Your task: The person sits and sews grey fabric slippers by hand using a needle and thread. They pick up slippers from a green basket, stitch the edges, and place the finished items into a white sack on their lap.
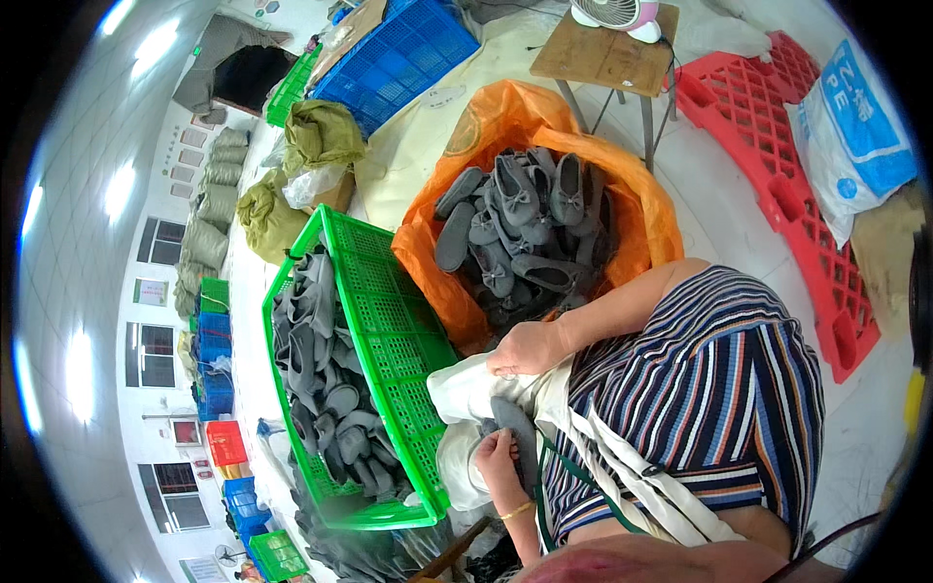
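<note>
My left hand (497, 455), with a gold bracelet at the wrist, pinches a dark grey shoe (517, 424) over my lap. My right hand (531, 348) is closed on the white cloth of an apron (462, 387) just above the shoe. Directly in front of my hands stands a green plastic crate (394, 321), heaped with grey shoes (340, 400). Beside it, close to my right forearm, an open orange sack (641, 209) holds a pile of grey flat shoes (515, 194), several with small bows.
A small wooden table (603, 58) carrying a pink-and-white fan (614, 14) stands beyond the sack. At right are a red plastic pallet (748, 126) and a white-and-blue bag (855, 136). Blue crates (398, 63) and olive sacks (267, 214) are farther off. Dark material (374, 549) lies below the green crate.
</note>
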The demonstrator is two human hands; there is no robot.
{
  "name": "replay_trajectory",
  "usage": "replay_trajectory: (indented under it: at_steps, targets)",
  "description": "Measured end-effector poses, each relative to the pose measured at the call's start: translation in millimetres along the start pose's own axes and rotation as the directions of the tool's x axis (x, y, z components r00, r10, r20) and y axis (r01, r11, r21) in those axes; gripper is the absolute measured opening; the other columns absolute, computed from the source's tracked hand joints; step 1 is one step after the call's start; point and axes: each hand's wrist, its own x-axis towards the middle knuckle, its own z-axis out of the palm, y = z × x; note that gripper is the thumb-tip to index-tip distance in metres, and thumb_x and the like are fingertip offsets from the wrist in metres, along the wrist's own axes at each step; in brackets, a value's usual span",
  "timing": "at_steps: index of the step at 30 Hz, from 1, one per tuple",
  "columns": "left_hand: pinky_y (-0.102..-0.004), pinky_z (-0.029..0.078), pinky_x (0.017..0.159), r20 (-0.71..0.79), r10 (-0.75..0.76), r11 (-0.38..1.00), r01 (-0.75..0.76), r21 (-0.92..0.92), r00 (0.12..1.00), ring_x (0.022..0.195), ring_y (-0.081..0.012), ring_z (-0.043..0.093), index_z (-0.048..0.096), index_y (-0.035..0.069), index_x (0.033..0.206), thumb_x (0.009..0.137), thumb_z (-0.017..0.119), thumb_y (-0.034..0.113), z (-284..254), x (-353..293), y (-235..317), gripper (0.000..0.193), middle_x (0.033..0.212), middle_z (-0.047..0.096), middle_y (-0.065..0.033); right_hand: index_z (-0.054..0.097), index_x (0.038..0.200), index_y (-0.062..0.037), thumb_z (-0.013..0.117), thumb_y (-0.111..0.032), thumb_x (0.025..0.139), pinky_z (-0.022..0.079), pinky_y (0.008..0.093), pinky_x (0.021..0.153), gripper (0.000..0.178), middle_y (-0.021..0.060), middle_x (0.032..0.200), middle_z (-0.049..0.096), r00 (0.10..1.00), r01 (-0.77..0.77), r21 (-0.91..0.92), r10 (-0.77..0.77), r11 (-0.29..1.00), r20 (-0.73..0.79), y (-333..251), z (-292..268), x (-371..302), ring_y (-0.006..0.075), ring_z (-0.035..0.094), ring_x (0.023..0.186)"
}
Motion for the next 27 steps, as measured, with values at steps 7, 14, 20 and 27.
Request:
replay_trajectory:
  at_steps: [7, 14, 20, 27]
  targets:
    - [-0.0193, 0.039, 0.054, -0.006, 0.025, 0.990, -0.026, -0.136, 1.000, 0.059, -0.0051, 0.051, 0.068, 0.002, 0.085, 0.090, 0.069, 0.015, -2.8, -4.1, -7.2, 0.014, 0.070, 0.062, 0.0011, 0.062, 0.097, -0.0038, 0.061, -0.017, 0.089, 0.050, 0.0384, 0.068, 0.015, 0.0110, 0.079, 0.069, 0.994, -0.091, 0.370, 0.064, 0.925, 0.084, 2.2, 4.4, 5.0, 0.0289, 0.068, 0.075]
    - [-0.0188, 0.038, 0.052, -0.017, 0.024, 0.989, -0.026, -0.148, 1.000, 0.058, -0.0052, 0.051, 0.066, 0.001, 0.084, 0.092, 0.067, 0.014, 4.1, -6.1, -3.7, 0.015, 0.071, 0.061, 0.0013, 0.067, 0.086, -0.0069, 0.067, -0.018, 0.084, 0.048, 0.0395, 0.075, 0.011, 0.0117, 0.086, 0.064, 0.989, 0.068, 0.317, -0.105, 0.946, 0.101, -10.7, 32.2, 28.6, 0.0299, 0.063, 0.086]
    - [-0.0195, 0.038, 0.054, -0.081, -0.017, 0.996, 0.010, -0.090, 0.997, 0.059, -0.0053, 0.050, 0.066, -0.001, 0.086, 0.091, 0.067, 0.012, 10.3, -19.9, 8.6, 0.014, 0.069, 0.060, 0.0012, 0.067, 0.085, -0.0089, 0.063, -0.020, 0.083, 0.048, 0.0420, 0.075, 0.012, 0.0102, 0.088, 0.065, 0.956, 0.010, 0.231, -0.077, 0.973, 0.284, -19.1, 62.1, 43.1, 0.0295, 0.063, 0.086]
    - [-0.0194, 0.037, 0.053, -0.091, -0.036, 0.994, 0.026, -0.111, 0.995, 0.059, -0.0049, 0.050, 0.066, -0.001, 0.086, 0.092, 0.066, 0.013, 10.8, -21.3, 11.3, 0.015, 0.069, 0.059, 0.0014, 0.064, 0.084, -0.0128, 0.061, -0.023, 0.086, 0.048, 0.0426, 0.069, 0.010, 0.0063, 0.085, 0.062, 0.938, 0.063, 0.172, -0.117, 0.983, 0.327, -15.6, 88.6, 49.2, 0.0278, 0.063, 0.083]
